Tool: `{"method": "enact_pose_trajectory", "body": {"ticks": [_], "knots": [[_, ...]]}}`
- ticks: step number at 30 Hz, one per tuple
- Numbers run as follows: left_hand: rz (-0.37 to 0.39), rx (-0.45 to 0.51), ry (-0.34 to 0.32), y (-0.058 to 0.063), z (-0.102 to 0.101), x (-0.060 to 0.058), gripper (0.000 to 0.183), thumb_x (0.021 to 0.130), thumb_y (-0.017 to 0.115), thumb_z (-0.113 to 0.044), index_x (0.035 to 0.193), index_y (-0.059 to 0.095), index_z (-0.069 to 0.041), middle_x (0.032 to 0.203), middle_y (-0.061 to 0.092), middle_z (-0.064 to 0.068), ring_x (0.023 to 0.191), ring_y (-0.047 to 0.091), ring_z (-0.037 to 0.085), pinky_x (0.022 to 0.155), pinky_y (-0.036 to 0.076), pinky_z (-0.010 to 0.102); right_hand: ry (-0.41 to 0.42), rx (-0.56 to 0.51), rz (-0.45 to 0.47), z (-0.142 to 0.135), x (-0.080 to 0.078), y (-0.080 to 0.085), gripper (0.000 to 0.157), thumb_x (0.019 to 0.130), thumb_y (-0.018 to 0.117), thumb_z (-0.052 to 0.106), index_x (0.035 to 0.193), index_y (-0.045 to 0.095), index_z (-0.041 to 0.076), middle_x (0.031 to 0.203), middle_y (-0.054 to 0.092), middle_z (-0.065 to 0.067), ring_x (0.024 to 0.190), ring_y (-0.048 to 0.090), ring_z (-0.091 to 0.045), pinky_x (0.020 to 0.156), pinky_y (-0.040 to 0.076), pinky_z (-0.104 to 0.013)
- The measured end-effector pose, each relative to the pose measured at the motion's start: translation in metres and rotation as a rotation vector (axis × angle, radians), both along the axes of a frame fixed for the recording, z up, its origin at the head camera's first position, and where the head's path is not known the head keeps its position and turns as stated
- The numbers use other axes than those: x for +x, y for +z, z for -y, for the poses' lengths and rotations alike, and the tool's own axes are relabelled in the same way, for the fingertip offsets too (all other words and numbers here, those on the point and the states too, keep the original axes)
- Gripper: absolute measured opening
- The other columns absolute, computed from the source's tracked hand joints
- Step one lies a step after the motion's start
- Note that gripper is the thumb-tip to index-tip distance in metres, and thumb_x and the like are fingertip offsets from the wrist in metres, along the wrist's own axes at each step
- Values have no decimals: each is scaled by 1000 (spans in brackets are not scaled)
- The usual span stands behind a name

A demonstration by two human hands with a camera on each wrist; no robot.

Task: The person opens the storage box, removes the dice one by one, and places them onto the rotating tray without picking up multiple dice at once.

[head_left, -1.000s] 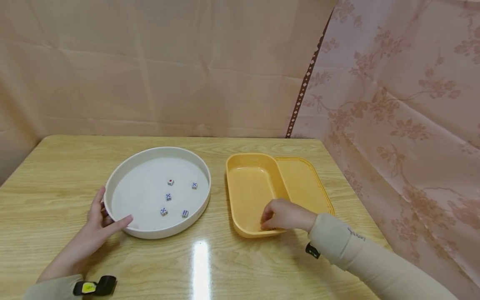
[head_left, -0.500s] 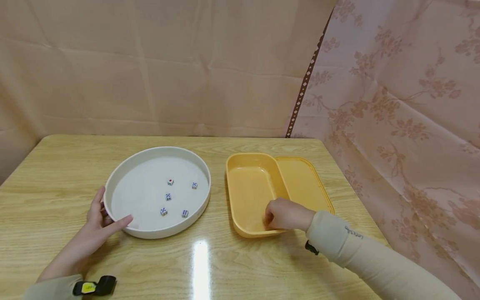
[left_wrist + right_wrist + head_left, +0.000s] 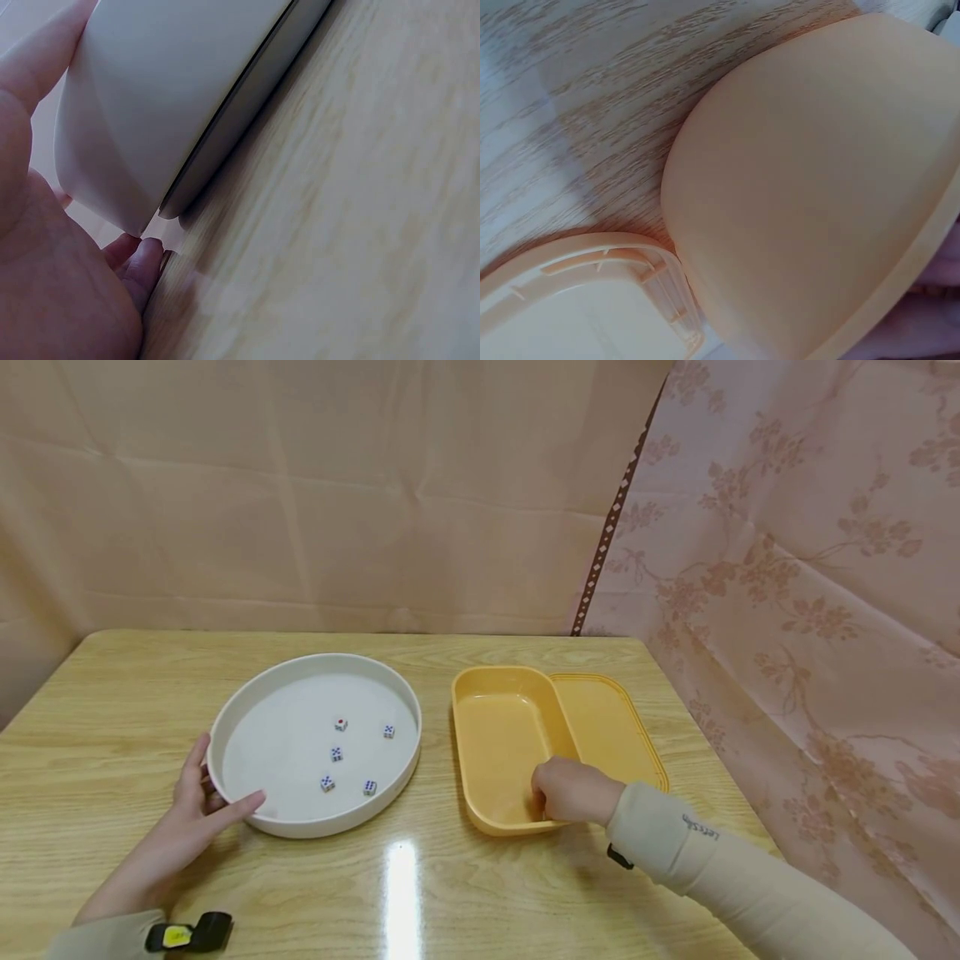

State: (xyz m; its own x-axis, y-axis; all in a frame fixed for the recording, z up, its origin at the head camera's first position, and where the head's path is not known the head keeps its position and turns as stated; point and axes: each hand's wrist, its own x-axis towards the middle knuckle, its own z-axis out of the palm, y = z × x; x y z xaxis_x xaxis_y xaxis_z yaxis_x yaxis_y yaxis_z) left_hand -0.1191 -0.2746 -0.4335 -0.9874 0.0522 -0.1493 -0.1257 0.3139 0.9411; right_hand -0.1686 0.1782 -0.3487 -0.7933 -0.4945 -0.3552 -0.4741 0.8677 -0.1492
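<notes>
My left hand point(image 3: 187, 822) holds the near left rim of a round white tray point(image 3: 277, 693), thumb over the edge and fingers along the outer wall. Its thumb and fingers also show against the tray's side point(image 3: 150, 97) in the left wrist view. Several white dice point(image 3: 337, 754) are spread on the tray floor. My right hand point(image 3: 573, 789) reaches over the near right rim of a yellow box point(image 3: 495, 727), fingers bent down inside it. The fingertips are hidden, and whatever they may hold cannot be seen. The box wall point(image 3: 802, 165) covers most of the right wrist view.
A flat yellow lid point(image 3: 607, 727) lies just right of the box, one side behind it. Both containers stand on a wood-grain table point(image 3: 480, 893). Cloth curtains point(image 3: 337, 510) hang along the back and right side.
My right hand's fingers have gone lower inside the box and are now more hidden; its forearm has shifted slightly left. The left hand, tray and dice stay where they were.
</notes>
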Motion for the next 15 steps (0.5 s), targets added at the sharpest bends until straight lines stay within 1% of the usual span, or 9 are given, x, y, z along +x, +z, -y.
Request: {"method": "enact_pose_trajectory", "body": {"ticks": [1,2,4,7,9,11,15], "knots": [[1,5,-3,0,0,0,109,99,61,-24,150,-35,-22,159,-6,35,133,37,23,83,39,-1,1,1,0,0,0,0,16,73,68,-7,72,69,9,75,64,-1,70,55,-16,66,51,-32],[-2,5,-2,-1,0,0,109,99,61,-24,150,-35,-22,159,-5,35,131,39,19,83,39,-1,1,-1,2,0,0,0,16,73,68,-7,72,69,9,75,64,-2,70,56,-16,66,51,-32],[-3,3,-2,-1,0,0,109,99,61,-23,150,-35,-21,159,-4,35,128,40,14,83,39,-1,-5,-3,8,0,0,0,15,74,68,-6,72,69,9,77,65,-3,70,55,-16,67,51,-32],[3,8,-5,0,0,0,109,99,61,-23,150,-36,-21,158,-5,35,132,37,26,82,39,-1,-8,-7,10,0,1,1,14,75,68,-5,72,69,9,78,66,-4,70,55,-16,67,51,-33],[11,4,-4,0,-1,1,109,99,60,-24,149,-37,-21,158,-5,34,133,32,37,82,38,-1,-4,-13,7,0,1,1,13,75,68,-4,72,69,9,78,66,-3,70,55,-16,67,51,-32],[18,9,-5,1,-1,1,109,99,60,-25,149,-37,-22,158,-6,34,134,29,42,82,38,-1,7,-21,5,0,0,1,13,76,69,-3,72,70,9,78,66,-2,70,56,-15,67,51,-31],[24,11,-4,1,-2,1,109,99,60,-24,149,-37,-23,159,-7,35,134,29,41,82,39,-1,62,-58,19,0,-1,2,14,80,72,-1,77,74,12,82,70,1,72,58,-11,67,51,-25]]}}
